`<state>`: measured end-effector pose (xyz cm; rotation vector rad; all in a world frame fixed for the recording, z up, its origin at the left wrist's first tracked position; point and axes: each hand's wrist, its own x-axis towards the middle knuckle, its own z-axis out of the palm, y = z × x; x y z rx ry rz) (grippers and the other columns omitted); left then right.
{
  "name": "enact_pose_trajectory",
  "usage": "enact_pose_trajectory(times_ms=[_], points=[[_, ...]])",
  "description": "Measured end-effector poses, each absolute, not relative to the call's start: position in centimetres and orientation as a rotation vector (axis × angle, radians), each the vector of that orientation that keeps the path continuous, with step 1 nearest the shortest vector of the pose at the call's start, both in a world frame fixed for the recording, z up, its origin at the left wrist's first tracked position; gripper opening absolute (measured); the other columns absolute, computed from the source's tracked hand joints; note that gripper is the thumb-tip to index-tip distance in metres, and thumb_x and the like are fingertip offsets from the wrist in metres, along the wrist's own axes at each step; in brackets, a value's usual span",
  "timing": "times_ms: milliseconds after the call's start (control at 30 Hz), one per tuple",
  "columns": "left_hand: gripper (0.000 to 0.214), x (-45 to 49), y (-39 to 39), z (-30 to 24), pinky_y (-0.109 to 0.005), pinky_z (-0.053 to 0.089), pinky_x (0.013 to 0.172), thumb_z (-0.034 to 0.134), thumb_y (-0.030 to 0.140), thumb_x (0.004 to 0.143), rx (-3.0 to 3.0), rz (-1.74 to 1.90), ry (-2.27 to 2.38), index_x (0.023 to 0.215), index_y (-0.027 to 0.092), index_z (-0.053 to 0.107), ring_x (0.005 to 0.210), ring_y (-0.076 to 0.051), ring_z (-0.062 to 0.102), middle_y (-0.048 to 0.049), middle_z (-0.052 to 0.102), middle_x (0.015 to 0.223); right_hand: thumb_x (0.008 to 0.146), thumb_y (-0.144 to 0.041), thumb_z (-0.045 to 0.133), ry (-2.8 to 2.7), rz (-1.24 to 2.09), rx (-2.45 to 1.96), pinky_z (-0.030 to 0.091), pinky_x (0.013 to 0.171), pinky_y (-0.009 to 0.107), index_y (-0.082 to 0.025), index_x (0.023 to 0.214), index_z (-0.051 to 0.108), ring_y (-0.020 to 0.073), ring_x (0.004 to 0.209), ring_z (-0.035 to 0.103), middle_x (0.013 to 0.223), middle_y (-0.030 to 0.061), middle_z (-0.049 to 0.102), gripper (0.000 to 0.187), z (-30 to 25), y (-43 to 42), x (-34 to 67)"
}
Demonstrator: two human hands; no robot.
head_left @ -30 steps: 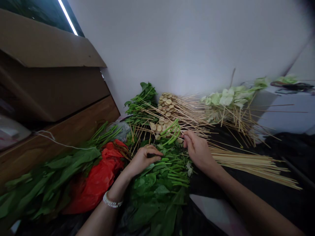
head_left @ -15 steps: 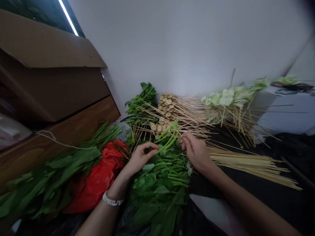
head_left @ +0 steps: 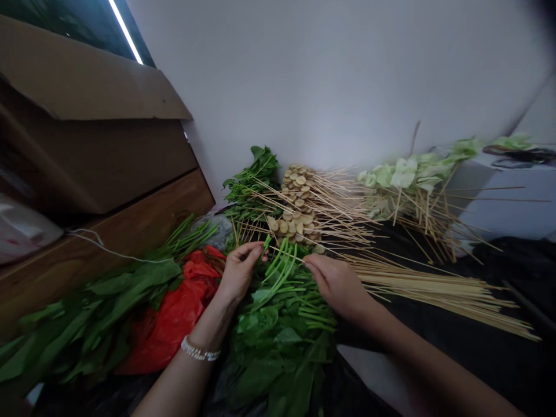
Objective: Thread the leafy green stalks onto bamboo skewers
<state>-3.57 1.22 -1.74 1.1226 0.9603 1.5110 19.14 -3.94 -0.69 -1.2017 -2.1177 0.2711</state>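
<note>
My left hand [head_left: 245, 263] pinches the end of a green vegetable stem [head_left: 266, 242] between thumb and fingers. My right hand [head_left: 334, 281] is closed on a thin bamboo skewer [head_left: 299, 259], which points left toward the stem. Whether the skewer's tip enters the stem is too small to tell. Between and below the hands lies a heap of leafy greens [head_left: 278, 336], its pale green stems arching up in the gap. Skewered potato slices [head_left: 299, 223] are stacked just beyond the hands, beside a bunch of skewered greens [head_left: 256, 179].
Loose bamboo skewers [head_left: 434, 286] lie on black plastic at the right. Skewered cabbage leaves [head_left: 403, 172] are piled behind them. On the left are a red plastic bag [head_left: 174, 321], more large greens [head_left: 95, 301] and a cardboard box [head_left: 95, 92] against the white wall.
My left hand has moved left and up, now with a stem end at its fingertips. My right hand has shifted left and down. The long stems between them have dropped onto the heap.
</note>
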Motion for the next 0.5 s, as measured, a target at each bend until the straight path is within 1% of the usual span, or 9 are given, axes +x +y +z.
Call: enact_pose_trajectory(times_ms=[200, 500], points=[[0.035, -3.49, 0.99, -1.79, -0.022, 0.051, 0.065, 0.089, 0.040, 0.058, 1.125, 1.484, 0.984, 0.083, 0.018, 0.077, 0.062, -0.011, 0.064, -0.0017, 0.074, 0.073, 0.101, -0.023, 0.038, -2.119, 0.273, -1.245, 0.045, 0.079, 0.027, -0.020, 0.099, 0.064, 0.0197, 0.089, 0.068, 0.095, 0.0063, 0.073, 0.026, -0.79, -4.05, 18.85], [0.033, -3.44, 0.91, -1.80, -0.023, 0.051, 0.068, 0.089, 0.038, 0.058, 1.136, 1.500, 0.986, 0.082, 0.018, 0.078, 0.064, -0.012, 0.065, -0.0021, 0.074, 0.071, 0.101, -0.023, 0.038, -2.107, 0.284, -1.239, 0.044, 0.076, 0.027, -0.020, 0.097, 0.065, 0.0188, 0.084, 0.067, 0.092, 0.0060, 0.073, 0.027, -1.09, -4.04, 18.72]])
